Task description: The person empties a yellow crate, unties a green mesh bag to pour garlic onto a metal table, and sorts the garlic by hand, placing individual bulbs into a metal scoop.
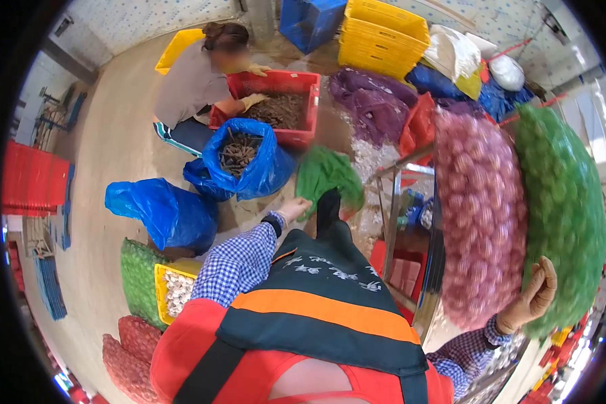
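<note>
My left hand (294, 209) pinches the edge of a green mesh bag (330, 174), which hangs limp in front of my dark apron. My right hand (532, 299) wears a tan glove. It rests against the lower part of a full green mesh sack (560, 222), its fingers extended and pointing up. Beside that sack stands a full pink mesh sack (479, 215) of round bulbs that look like garlic. Both sacks are upright on a metal frame (432, 269) to my right.
A co-worker (195, 87) in gloves bends over a red crate (306, 101) of brown material. Blue bags (266, 161) stand nearby. Yellow crates (384, 40) are stacked behind, beside purple mesh (370, 101). At left are a yellow crate of garlic (176, 293) and red mesh sacks (124, 363).
</note>
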### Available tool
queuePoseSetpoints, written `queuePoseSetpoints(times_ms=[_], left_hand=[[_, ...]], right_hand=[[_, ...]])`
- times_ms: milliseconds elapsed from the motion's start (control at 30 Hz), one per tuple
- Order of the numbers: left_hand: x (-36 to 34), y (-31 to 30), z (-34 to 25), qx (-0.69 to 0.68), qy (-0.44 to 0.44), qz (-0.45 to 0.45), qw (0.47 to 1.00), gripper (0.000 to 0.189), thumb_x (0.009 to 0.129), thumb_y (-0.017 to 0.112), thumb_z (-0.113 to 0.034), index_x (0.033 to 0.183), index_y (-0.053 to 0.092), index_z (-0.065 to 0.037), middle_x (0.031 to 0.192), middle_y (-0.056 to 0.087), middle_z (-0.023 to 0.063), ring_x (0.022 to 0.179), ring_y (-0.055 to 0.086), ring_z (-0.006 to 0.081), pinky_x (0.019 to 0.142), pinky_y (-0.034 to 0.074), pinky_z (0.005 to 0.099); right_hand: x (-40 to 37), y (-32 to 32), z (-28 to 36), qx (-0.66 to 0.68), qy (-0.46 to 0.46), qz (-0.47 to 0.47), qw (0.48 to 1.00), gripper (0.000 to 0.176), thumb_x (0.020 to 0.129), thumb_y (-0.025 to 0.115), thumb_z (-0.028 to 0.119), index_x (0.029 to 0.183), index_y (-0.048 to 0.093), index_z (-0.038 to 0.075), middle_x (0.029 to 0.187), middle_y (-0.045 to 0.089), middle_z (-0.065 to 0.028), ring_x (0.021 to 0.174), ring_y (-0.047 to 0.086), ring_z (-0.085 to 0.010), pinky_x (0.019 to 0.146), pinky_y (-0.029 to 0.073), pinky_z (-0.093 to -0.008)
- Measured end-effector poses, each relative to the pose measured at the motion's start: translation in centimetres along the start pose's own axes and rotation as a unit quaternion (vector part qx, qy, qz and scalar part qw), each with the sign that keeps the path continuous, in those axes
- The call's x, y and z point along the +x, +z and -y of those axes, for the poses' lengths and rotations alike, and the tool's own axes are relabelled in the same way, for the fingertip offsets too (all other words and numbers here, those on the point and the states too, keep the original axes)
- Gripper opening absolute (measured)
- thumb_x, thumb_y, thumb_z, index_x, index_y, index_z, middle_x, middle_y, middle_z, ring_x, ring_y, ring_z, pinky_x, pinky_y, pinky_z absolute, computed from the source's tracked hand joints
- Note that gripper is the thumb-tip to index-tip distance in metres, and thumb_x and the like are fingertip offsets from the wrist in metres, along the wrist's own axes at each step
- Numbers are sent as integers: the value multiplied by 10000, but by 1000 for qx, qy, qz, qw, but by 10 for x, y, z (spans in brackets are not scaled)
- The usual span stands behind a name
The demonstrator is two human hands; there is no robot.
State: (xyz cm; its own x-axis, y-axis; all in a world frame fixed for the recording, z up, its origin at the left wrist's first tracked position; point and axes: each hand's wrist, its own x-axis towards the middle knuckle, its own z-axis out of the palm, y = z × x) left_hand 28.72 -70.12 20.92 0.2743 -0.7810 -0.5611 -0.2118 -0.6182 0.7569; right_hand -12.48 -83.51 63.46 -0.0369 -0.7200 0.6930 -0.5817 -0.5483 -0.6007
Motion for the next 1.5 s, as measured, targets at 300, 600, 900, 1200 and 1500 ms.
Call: queuePoseSetpoints(times_ms=[300, 600, 900, 1200, 1500], left_hand=[[62, -51, 32, 26, -167, -3, 986, 493, 890, 498, -409, 1191, 602, -33, 1004, 676, 131, 885, 636, 256, 776, 493, 393], [174, -87, -5, -8, -249, -61, 967, 566, 910, 414, -513, 988, 678, -19, 887, 687, 154, 813, 661, 285, 740, 490, 377], [357, -138, -91, 0, -194, 62, 979, 442, 906, 475, -419, 789, 658, -34, 640, 580, 59, 568, 543, 187, 498, 417, 355], [569, -280, -252, -76, -218, 6, 973, 488, 897, 518, -427, 1127, 562, 0, 995, 641, 116, 849, 621, 232, 735, 486, 370], [664, -300, -358, -153, -174, 76, 970, 531, 948, 452, -466, 1270, 476, -44, 1191, 595, 112, 1011, 575, 227, 893, 429, 395]], right_hand=[[155, 113, -31, -185, -123, 202, 954, 201, 887, 551, -65, 1073, 614, -22, 1038, 647, -125, 945, 617, -217, 783, 522, -293], [231, 215, -43, -227, -85, 400, 884, 214, 821, 613, -29, 1026, 617, 31, 940, 649, -118, 820, 634, -264, 718, 503, -332], [243, 274, -84, -284, 52, 471, 834, 238, 798, 659, 78, 1024, 603, 30, 807, 597, -128, 707, 599, -278, 632, 489, -359], [287, 399, -118, -248, 306, 404, 825, 316, 856, 647, 158, 1135, 595, 21, 897, 665, -130, 776, 654, -204, 686, 518, -308], [357, 543, -184, -160, 386, 482, 770, 311, 879, 622, 172, 1118, 584, -24, 926, 680, -149, 791, 671, -185, 705, 531, -296]])
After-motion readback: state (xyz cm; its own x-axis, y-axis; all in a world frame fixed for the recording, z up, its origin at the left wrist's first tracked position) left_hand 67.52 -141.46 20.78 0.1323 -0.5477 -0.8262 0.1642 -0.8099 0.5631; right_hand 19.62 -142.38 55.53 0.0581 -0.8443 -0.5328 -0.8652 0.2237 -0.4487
